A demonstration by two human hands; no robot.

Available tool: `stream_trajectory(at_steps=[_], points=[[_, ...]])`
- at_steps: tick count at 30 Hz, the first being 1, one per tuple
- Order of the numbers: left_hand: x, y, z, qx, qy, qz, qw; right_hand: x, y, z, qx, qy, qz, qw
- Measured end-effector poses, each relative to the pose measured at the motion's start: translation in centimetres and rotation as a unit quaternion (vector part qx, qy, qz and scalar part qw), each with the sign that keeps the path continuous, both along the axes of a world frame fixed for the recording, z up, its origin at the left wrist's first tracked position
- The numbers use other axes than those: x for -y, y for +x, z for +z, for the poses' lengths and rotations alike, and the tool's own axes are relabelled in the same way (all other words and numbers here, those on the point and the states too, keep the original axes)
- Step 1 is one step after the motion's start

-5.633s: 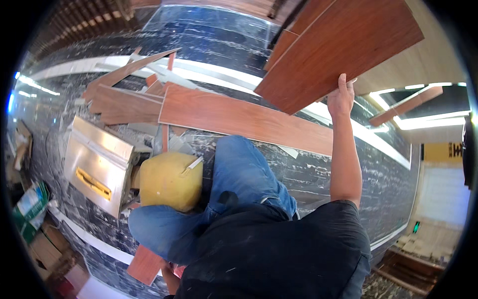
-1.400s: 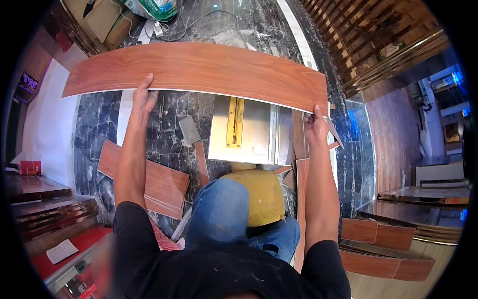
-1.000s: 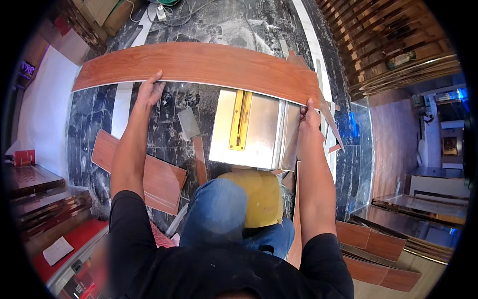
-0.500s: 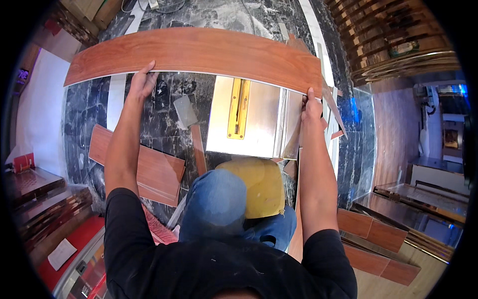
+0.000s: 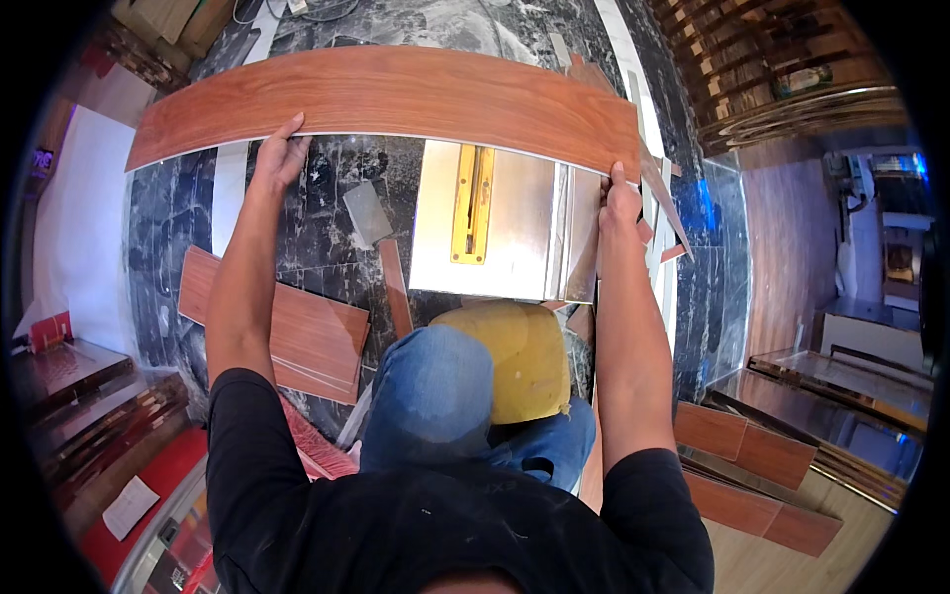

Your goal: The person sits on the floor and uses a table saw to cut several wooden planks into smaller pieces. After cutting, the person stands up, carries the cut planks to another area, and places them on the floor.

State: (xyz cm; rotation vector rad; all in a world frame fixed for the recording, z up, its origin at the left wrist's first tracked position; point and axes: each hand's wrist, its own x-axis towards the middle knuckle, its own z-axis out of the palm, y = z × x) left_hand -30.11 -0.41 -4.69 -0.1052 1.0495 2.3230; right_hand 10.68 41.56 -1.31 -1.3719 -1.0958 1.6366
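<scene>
A long reddish-brown wood-look flooring plank (image 5: pixel 396 94) spans crosswise in front of me, its near edge pale. My left hand (image 5: pixel 284 153) grips that near edge left of the middle, thumb on top and fingers underneath. At the right end, my right hand (image 5: pixel 619 198) holds the plank in the same way, its fingers mostly hidden below. Under the plank's right half is the shiny metal top of a table saw (image 5: pixel 520 233), whose far part is covered. A yellow slotted insert (image 5: pixel 471 247) and a metal rail (image 5: pixel 579 267) run lengthwise on it.
Cut planks (image 5: pixel 317 342) lie on the dark marbled floor at left, near a grey flat piece (image 5: pixel 367 215) and a narrow strip (image 5: pixel 395 287). A yellow stool (image 5: pixel 524 356) stands between my legs and the saw. More planks (image 5: pixel 762 510) lie at lower right, offcuts (image 5: pixel 665 213) beyond my right hand.
The plank, held in both hands, has shifted slightly away from me. The saw appears a little higher in the picture as the view has moved slightly.
</scene>
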Motion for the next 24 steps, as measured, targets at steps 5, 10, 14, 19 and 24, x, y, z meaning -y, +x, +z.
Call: stream_trajectory(at_steps=[5, 10, 14, 19, 24], points=[[0.0, 0.3, 0.1, -0.019, -0.004, -0.003, 1.0, 0.4, 0.0, 0.4, -0.022, -0.018, -0.015, 0.999], [0.1, 0.1, 0.0, -0.008, -0.006, -0.005, 1.0, 0.6, -0.1, 0.5, -0.001, -0.021, -0.021, 1.0], [-0.1, 0.4, 0.2, -0.008, -0.008, 0.0, 1.0, 0.4, 0.0, 0.3, -0.004, -0.015, -0.018, 1.0], [0.0, 0.3, 0.3, -0.006, -0.007, -0.003, 1.0, 0.3, 0.0, 0.1, 0.001, -0.023, -0.021, 1.0], [-0.2, 0.4, 0.2, -0.013, -0.004, -0.006, 1.0, -0.1, 0.2, -0.6, -0.018, 0.0, -0.024, 1.0]])
